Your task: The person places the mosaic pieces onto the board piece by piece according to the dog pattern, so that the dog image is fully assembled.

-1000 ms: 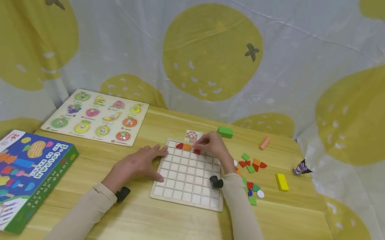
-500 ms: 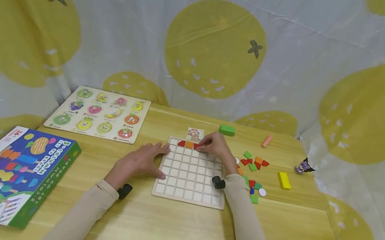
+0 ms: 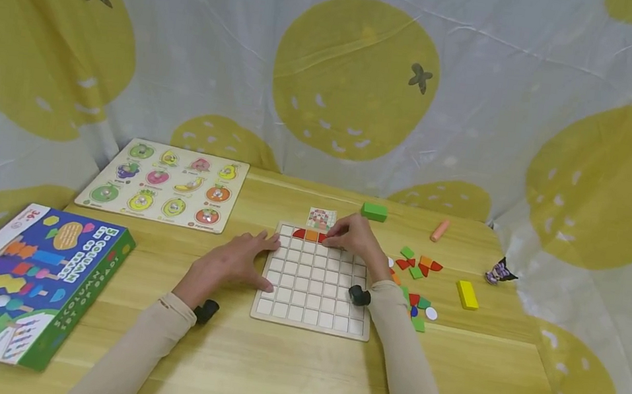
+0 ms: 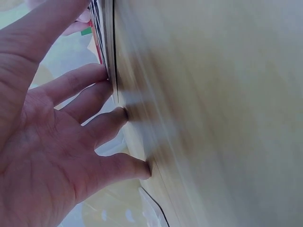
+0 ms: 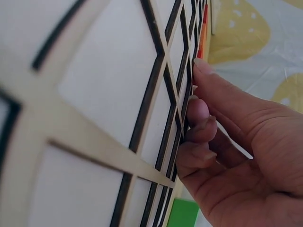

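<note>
The left hand [image 3: 231, 262] — grip released, fingers spread — touches the grid board [image 3: 307, 282], well in from the surface's [image 3: 280, 379] far edge; the right hand [image 3: 360, 239] touches a red piece [image 3: 320, 237] in the board's far row, pinching or pressing, I can't tell.

my wood-grain table [image 3: 268, 377] with a soft sheen, my grid board [image 3: 307, 285] in smooth pale wood, a red piece [image 3: 321, 238], smooth and painted-looking, a smooth printed cardboard box [image 3: 34, 286], creased cloth curtain [image 3: 222, 45], my matt fabric sleeves [image 3: 410, 366]
</note>
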A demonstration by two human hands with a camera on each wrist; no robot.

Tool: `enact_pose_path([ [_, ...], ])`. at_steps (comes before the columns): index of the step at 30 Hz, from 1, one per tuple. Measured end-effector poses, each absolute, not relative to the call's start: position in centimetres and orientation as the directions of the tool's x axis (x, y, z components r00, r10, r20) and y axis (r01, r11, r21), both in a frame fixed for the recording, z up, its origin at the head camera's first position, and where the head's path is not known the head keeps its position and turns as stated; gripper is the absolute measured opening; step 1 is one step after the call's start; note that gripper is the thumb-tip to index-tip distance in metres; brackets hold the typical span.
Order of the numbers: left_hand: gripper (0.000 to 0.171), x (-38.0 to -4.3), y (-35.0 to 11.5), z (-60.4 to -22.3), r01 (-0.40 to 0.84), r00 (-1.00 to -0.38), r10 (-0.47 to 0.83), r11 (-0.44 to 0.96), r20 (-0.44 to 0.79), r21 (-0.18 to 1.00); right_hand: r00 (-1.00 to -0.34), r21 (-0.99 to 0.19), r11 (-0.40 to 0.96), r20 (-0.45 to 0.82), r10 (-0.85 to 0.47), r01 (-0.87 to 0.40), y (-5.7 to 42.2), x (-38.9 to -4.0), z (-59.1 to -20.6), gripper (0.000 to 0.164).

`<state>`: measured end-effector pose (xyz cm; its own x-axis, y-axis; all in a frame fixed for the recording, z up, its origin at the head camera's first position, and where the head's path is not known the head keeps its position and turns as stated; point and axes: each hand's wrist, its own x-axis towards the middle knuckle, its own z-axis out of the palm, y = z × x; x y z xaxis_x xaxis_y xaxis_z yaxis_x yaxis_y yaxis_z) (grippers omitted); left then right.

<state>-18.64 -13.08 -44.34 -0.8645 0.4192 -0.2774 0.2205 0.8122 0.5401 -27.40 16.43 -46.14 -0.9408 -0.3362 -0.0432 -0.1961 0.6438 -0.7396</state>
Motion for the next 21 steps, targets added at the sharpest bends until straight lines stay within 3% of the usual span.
enact_pose_path([
  [13,0.103,-18.9,-13.5,-44.7,0.231,-0.859,0.432,0.806,-0.274,0.545,-0.937,-0.736,0.637,-0.010,-0.348,-0.229,16.8,-27.5,-46.0,0.010],
  [21,0.110,-18.9,-13.6,-44.6,0.279,-0.847,0.473,0.785,-0.244,0.553,-0.931,-0.738,0.604,0.091,-0.353,-0.302,22.8,-25.0,-43.4,0.018],
])
